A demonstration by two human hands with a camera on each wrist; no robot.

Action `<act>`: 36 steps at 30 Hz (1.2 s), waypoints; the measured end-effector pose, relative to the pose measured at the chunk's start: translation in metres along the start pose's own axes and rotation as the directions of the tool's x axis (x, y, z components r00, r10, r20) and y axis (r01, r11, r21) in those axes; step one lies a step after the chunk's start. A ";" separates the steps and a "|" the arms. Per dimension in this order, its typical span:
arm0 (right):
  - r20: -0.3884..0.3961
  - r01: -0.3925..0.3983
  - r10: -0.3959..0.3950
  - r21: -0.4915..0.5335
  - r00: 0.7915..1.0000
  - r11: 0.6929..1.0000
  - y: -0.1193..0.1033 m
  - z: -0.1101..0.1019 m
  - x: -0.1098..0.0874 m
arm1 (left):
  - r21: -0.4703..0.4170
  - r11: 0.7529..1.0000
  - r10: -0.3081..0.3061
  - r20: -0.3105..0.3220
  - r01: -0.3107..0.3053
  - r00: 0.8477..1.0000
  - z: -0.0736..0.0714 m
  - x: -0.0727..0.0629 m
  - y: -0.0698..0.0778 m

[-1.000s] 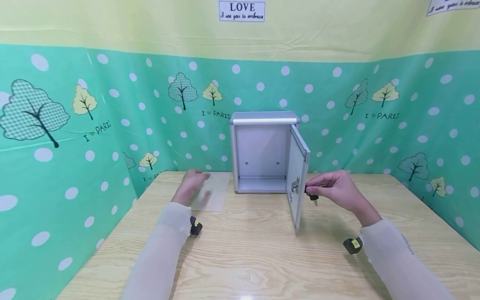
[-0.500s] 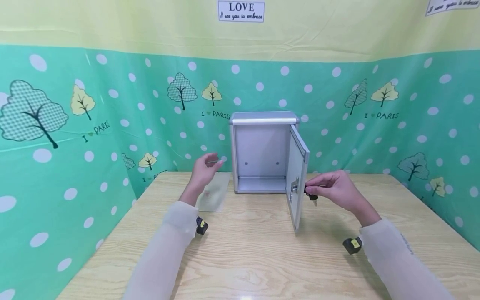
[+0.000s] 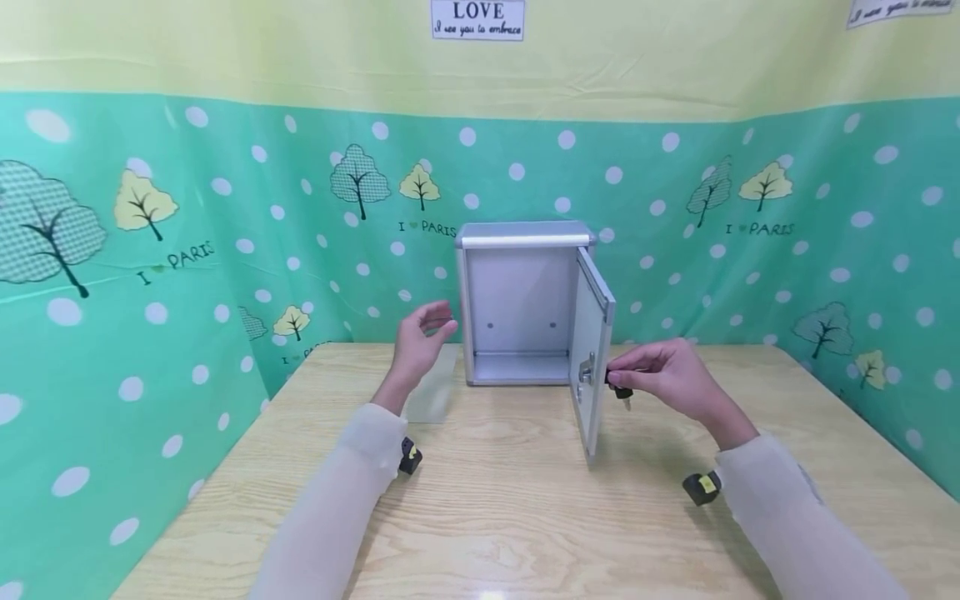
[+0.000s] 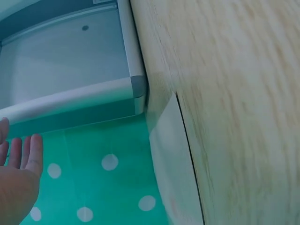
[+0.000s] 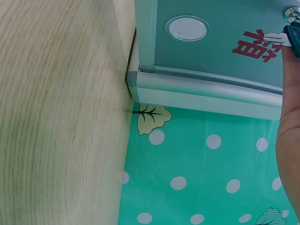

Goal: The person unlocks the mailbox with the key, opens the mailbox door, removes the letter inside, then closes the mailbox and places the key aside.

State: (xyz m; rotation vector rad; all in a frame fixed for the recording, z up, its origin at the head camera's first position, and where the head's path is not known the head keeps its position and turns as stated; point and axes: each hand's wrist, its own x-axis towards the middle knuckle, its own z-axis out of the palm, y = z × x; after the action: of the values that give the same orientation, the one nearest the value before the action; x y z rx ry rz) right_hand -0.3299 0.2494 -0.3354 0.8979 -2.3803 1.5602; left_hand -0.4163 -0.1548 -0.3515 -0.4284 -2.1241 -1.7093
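Observation:
In the head view a silver metal box (image 3: 525, 239) stands at the back of the table, its door (image 3: 594, 350) swung out to the right. My right hand (image 3: 678, 379) pinches a black-headed key (image 3: 622, 390) at the door's outer face. In the right wrist view a second key (image 5: 276, 39) hangs bare beside the lock (image 5: 291, 14), near a red printed character (image 5: 258, 47). My left hand (image 3: 418, 346) is raised just left of the box, fingers loosely bent and holding nothing. Below it a pale sheet of paper (image 3: 429, 400) lies flat on the table.
The wooden table (image 3: 487, 517) is bounded by a green dotted cloth (image 3: 517, 171) behind and at both sides. The door juts forward over the table in front of the box. Black wrist cameras (image 3: 701, 489) hang at both cuffs.
My left hand has lifted off from above the paper and moved up and right, close to the box's left side. The right hand stays on the key; the door has not visibly moved.

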 end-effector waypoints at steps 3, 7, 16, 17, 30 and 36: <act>0.001 -0.006 0.006 -0.002 1.000 1.000 0.000 0.000 0.000 | 0.002 1.000 -0.004 0.011 0.004 1.000 0.003 0.001 0.000; -0.009 -0.025 0.025 -0.005 1.000 1.000 -0.001 0.000 0.000 | -0.001 1.000 -0.013 0.026 0.013 1.000 0.004 0.001 -0.001; -0.008 -0.034 0.034 0.006 0.999 0.999 0.000 0.000 0.003 | -0.033 0.999 -0.017 0.044 0.019 0.999 0.004 0.003 -0.009; -0.008 -0.032 0.032 0.008 0.999 0.999 0.000 0.000 0.003 | -0.035 0.999 -0.015 0.047 0.017 0.999 0.005 0.004 -0.010; 0.022 -0.024 0.023 0.025 0.999 0.999 0.000 0.003 0.004 | -0.083 0.996 -0.031 0.012 0.032 0.999 0.010 0.006 -0.013; 0.031 -0.038 0.038 0.009 0.999 0.999 -0.004 0.005 0.006 | -0.066 0.997 -0.028 -0.003 0.028 1.000 0.012 0.006 -0.012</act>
State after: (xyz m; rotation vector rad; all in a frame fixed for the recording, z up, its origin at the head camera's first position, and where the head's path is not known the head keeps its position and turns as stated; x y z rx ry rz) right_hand -0.3316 0.2409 -0.3315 0.8894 -2.4270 1.5837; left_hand -0.4288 -0.1458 -0.3613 -0.4161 -2.0849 -1.7989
